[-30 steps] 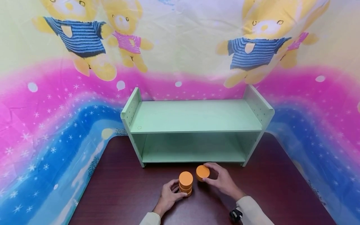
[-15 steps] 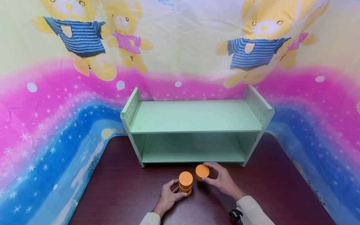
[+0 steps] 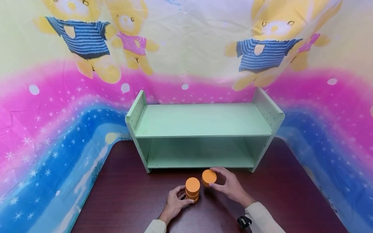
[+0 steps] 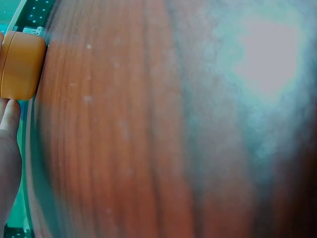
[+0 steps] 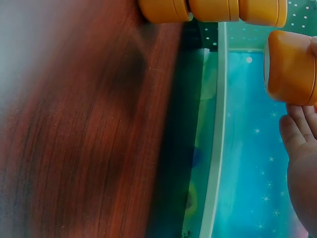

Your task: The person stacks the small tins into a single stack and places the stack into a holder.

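Note:
A stack of three squat, round orange tins [image 3: 192, 185] stands on the dark red-brown table, also visible as a row of tins [image 5: 213, 9] in the right wrist view. My left hand [image 3: 174, 203] grips the stack low down, thumb on the near side and fingers behind. One tin [image 4: 24, 65] shows at the left edge of the left wrist view. To the right of the stack, my right hand [image 3: 231, 187] pinches a separate orange tin [image 3: 209, 177] between thumb and fingers. That held tin [image 5: 290, 69] is apart from the stack and off the table, with a seam around its side.
Behind the hands stands a pale green two-level shelf [image 3: 201, 119] with raised side panels. The table [image 3: 122, 191] extends to both sides. A cloth printed with bears [image 3: 186, 64] hangs behind and around it.
My right hand has drifted very slightly up and left with its tin. The left hand and the stack stay where they were.

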`<state>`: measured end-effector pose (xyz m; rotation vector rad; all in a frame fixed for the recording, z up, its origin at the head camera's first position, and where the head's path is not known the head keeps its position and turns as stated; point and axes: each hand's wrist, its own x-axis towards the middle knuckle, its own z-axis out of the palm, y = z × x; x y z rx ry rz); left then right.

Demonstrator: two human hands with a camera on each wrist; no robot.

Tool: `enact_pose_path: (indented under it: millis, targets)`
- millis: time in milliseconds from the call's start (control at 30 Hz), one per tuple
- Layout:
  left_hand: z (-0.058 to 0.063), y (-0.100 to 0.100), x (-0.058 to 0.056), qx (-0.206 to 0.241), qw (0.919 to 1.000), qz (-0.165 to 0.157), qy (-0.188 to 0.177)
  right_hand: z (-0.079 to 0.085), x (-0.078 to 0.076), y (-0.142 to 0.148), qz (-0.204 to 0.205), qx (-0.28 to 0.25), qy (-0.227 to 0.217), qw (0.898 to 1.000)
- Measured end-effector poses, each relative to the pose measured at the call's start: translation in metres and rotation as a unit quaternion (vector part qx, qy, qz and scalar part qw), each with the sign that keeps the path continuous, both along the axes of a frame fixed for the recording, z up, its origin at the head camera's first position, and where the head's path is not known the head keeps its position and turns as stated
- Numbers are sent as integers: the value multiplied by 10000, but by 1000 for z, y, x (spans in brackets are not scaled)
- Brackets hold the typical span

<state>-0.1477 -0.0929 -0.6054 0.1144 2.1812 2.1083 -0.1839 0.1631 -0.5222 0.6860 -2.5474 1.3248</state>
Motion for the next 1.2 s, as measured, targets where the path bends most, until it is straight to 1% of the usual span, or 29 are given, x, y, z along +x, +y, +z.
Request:
enact_pose_path:
  millis: [200,533,800,1033,1100,1167,1200]
  targets:
    - [-1,0,0,-49,9999,-16,113,3,0,-1,59,8,131,9999]
    - [1,0,0,7,9999,-36,114,6,1,-3,232,-41,330,9992]
    - [2,0,1,-50,9999,-29,157,10,2,-4,283,-99,296,9991]
    - [2,0,0,41,9999,-43,153,12,3,-7,334,-213,374,9985]
    - [2,0,0,52,9999,-37,146,16,5,-10,320,-205,382,9985]
    - [1,0,0,90,9998,-36,155,26,9,-13,332,-227,399,9984]
    - [1,0,0,113,9998,-38,158,26,10,-13,347,-225,423,9983]
